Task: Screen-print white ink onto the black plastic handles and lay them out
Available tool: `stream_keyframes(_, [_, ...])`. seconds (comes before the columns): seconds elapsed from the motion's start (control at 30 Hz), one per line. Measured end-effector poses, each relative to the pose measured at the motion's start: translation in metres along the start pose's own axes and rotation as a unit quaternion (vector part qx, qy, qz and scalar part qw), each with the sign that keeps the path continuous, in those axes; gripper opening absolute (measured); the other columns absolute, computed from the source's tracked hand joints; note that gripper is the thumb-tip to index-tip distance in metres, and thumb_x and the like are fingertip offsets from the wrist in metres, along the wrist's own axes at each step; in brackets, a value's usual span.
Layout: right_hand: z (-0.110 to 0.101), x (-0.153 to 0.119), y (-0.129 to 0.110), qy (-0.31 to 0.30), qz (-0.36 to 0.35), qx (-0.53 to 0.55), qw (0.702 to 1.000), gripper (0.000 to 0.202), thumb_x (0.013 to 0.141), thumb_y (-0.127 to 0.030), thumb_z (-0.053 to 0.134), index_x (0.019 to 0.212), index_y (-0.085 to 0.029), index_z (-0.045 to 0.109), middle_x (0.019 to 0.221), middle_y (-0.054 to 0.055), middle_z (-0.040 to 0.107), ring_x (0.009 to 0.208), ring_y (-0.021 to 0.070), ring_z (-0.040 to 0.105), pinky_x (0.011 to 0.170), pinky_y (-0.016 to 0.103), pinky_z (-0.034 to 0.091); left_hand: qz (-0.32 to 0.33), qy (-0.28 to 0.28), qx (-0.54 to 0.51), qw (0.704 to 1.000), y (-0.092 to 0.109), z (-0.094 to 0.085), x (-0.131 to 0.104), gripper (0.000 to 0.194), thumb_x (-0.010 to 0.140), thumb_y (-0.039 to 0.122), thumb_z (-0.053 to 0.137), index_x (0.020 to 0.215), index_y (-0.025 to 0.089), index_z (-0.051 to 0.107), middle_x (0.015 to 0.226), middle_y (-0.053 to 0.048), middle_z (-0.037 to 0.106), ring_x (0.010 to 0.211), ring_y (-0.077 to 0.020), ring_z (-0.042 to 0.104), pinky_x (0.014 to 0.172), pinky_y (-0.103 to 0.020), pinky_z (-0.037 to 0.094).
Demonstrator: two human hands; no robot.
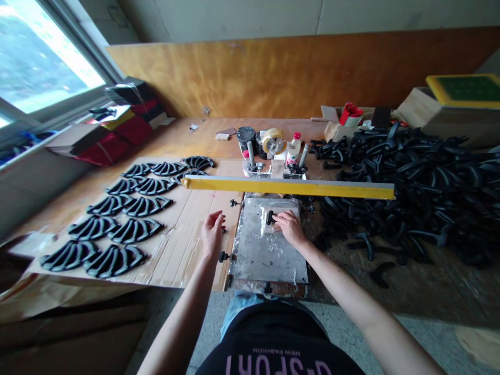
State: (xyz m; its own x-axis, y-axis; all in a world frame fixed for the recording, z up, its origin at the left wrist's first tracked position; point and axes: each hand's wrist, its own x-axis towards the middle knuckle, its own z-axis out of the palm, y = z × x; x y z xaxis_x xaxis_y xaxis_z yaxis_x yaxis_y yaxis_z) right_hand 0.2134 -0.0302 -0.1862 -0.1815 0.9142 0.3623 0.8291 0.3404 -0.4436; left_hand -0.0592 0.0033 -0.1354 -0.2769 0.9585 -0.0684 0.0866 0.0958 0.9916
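The black part [270, 217] lies on the metal plate [253, 255], toward the plate's far edge and about midway between its left and right edges. The right hand [288, 226] reaches in from the right; its fingertips contact the right side of the part. The fingers are drawn nearly together; whether they pinch the part or only press against it cannot be told.

The left hand [213, 232] is positioned just outside the plate's left edge, above the cardboard sheet [187, 234]. Its fingers are loosely curled and partly open, with nothing visible between them. It is clear of the black part.

The yellow bar [289, 188] extends crosswise beyond the part, above the plate's far edge. The fan-shaped black pieces [115, 260] lie in rows toward the worktop's left edge. The pile of black parts [422, 187] covers the right side of the worktop [187, 138]. The bottle with a red cap [292, 150] stands beyond the bar.
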Motion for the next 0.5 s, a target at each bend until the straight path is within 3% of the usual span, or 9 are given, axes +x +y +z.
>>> stream_keyframes(0.1, [-0.001, -0.001, -0.011, -0.018, 0.022, -0.054, 0.998, 0.027, 0.094, -0.020, 0.051, 0.112, -0.017, 0.070, 0.099, 0.009, 0.068, 0.095, 0.0236, 0.055, 0.087, 0.037, 0.046, 0.053, -0.018, -0.026, 0.998, 0.035, 0.012, 0.005, 0.033, 0.079, 0.042, 0.062, 0.103, 0.018, 0.064, 0.091, -0.003, 0.064, 0.082, -0.0132, 0.061, 0.064, -0.021, 0.047])
stream_keyframes(0.17, [-0.003, -0.001, -0.017, -0.027, 0.022, -0.084, 0.996, 0.034, 0.094, -0.027, 0.053, 0.123, -0.016, 0.065, 0.117, 0.012, 0.066, 0.106, 0.0262, 0.054, 0.094, 0.040, 0.044, 0.103, -0.017, -0.059, 0.993, 0.062, 0.020, 0.009, 0.027, 0.080, 0.041, 0.063, 0.095, 0.018, 0.064, 0.086, -0.002, 0.063, 0.077, -0.0114, 0.060, 0.063, -0.020, 0.046])
stream_keyframes(0.27, [-0.001, 0.002, -0.022, -0.069, -0.054, -0.100, 0.991, 0.056, 0.092, -0.043, 0.054, 0.142, -0.018, 0.047, 0.147, 0.011, 0.046, 0.132, 0.0283, 0.041, 0.109, 0.044, 0.033, 0.158, -0.020, -0.100, 0.982, 0.098, 0.033, 0.012, 0.025, 0.084, 0.042, 0.058, 0.081, 0.018, 0.062, 0.066, 0.002, 0.057, 0.058, -0.0081, 0.052, 0.056, -0.019, 0.043])
stream_keyframes(0.33, [0.001, 0.006, -0.020, -0.117, -0.094, -0.102, 0.983, 0.059, 0.093, -0.049, 0.051, 0.145, -0.022, 0.043, 0.151, 0.007, 0.041, 0.139, 0.0268, 0.035, 0.114, 0.046, 0.027, 0.165, -0.049, -0.098, 0.980, 0.115, 0.039, 0.010, 0.033, 0.090, 0.045, 0.049, 0.079, 0.017, 0.063, 0.054, 0.004, 0.051, 0.049, -0.0081, 0.046, 0.051, -0.020, 0.039])
stream_keyframes(0.4, [0.000, 0.010, -0.012, -0.135, -0.057, -0.116, 0.982, 0.058, 0.093, -0.050, 0.049, 0.143, -0.021, 0.046, 0.148, 0.008, 0.046, 0.139, 0.0277, 0.036, 0.115, 0.048, 0.025, 0.154, -0.082, -0.087, 0.981, 0.123, 0.042, 0.005, 0.041, 0.092, 0.049, 0.042, 0.081, 0.017, 0.066, 0.048, 0.004, 0.048, 0.044, -0.0089, 0.043, 0.048, -0.021, 0.036])
stream_keyframes(0.5, [-0.018, 0.013, 0.011, -0.103, 0.069, -0.133, 0.983, 0.053, 0.093, -0.048, 0.050, 0.135, -0.016, 0.055, 0.137, 0.014, 0.057, 0.131, 0.0298, 0.046, 0.111, 0.047, 0.031, 0.148, -0.097, -0.069, 0.982, 0.120, 0.036, -0.004, 0.045, 0.091, 0.054, 0.044, 0.089, 0.016, 0.068, 0.064, -0.001, 0.061, 0.054, -0.0108, 0.052, 0.052, -0.022, 0.040])
